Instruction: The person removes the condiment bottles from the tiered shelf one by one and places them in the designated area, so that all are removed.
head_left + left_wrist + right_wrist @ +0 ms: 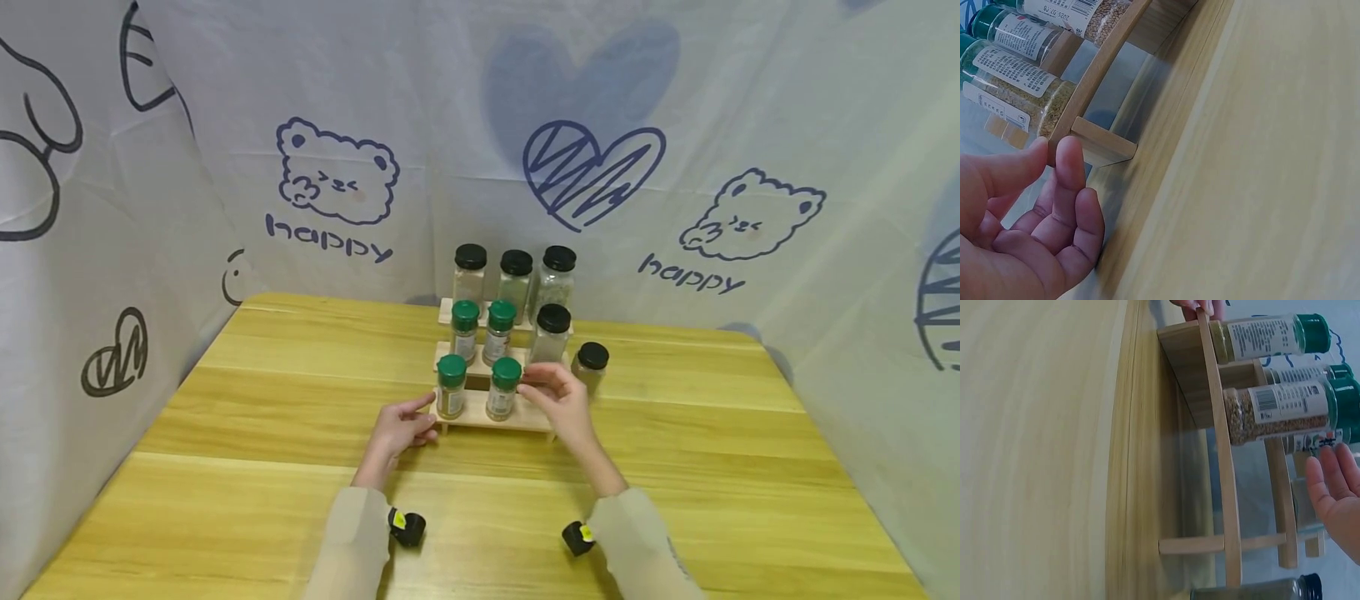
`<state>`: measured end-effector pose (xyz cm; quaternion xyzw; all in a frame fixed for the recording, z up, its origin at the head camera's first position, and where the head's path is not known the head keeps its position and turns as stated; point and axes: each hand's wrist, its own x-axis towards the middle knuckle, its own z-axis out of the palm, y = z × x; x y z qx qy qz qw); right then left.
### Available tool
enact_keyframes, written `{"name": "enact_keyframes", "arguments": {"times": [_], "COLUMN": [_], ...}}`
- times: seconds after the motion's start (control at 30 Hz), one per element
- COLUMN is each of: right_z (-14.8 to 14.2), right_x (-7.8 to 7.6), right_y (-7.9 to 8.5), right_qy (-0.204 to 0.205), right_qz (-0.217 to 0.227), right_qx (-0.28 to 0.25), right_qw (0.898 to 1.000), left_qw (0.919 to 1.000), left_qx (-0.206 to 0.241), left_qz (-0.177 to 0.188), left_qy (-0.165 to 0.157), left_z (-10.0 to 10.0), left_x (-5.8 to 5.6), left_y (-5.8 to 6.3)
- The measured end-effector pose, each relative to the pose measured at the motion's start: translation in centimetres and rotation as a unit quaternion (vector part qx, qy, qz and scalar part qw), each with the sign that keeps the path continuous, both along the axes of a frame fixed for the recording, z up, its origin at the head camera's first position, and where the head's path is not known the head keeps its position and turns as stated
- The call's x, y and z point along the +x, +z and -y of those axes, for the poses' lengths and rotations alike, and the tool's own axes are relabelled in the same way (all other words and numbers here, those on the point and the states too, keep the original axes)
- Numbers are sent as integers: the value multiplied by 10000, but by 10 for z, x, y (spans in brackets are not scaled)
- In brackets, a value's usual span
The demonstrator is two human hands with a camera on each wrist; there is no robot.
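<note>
A three-tier wooden spice rack stands on the table. My left hand pinches the left end of its lowest shelf; thumb and forefinger meet across the board in the left wrist view. Two green-capped spice jars stand on that shelf, the left one nearest my left hand. My right hand is beside the right jar. In the right wrist view its fingers are nearly straight, close to the green cap of that grain-filled jar, and grip nothing.
Two more green-capped jars and a black-capped jar occupy the middle tier. Three black-capped jars line the top. Another black-capped jar stands on the wooden table, right of the rack. A printed curtain hangs behind.
</note>
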<state>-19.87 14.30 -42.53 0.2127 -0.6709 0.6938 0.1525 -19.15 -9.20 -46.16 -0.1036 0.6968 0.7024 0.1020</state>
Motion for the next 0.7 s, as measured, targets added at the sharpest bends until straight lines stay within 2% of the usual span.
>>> {"name": "enact_keyframes", "arguments": {"times": [0.27, 0.53, 0.7], "right_z": [12, 19, 20], "right_x": [-1, 10, 10], "right_y": [3, 16, 19], "right_qy": [40, -88, -75], "right_qz": [111, 168, 116], "right_qx": [188, 443, 578], "right_qw": [9998, 9988, 9982], "left_qw": [10000, 10000, 10000], "left_qx": [-21, -41, -61], "left_qz": [-15, -14, -1], "left_qy": [-31, -7, 5], "left_z": [0, -1, -1], "left_x": [0, 0, -1], "left_y": [0, 0, 0]}}
